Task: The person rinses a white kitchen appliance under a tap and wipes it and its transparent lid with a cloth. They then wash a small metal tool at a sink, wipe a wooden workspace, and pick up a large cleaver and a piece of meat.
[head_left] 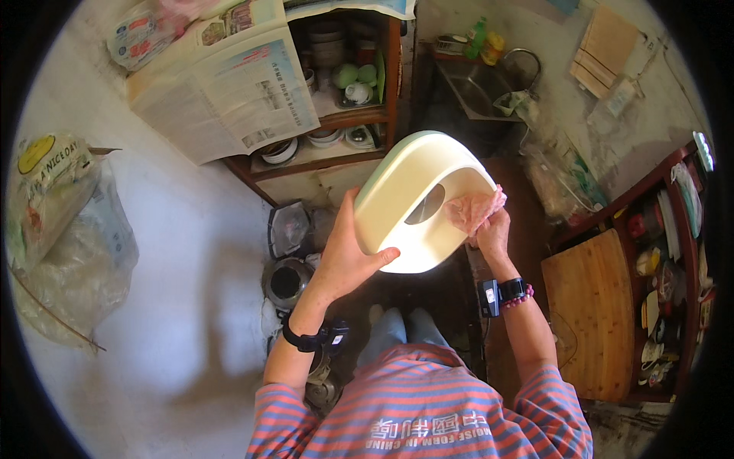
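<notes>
A deep, cream-coloured plastic shell with rounded ends is held up before me, tilted. Inside it shows a dark oval opening or disc; I cannot tell which. My left hand grips the shell's left side, thumb over the near rim. Bunched in my right hand is a pink patterned cloth, pressed against the shell's right inner wall and rim. Part of my right hand's fingers is hidden by the cloth.
Ahead stands a wooden cabinet with bowls, partly covered by newspaper. A metal sink is at the far right. A wooden board leans against a shelf unit on the right. Metal pots stand lower left; plastic bags hang leftward.
</notes>
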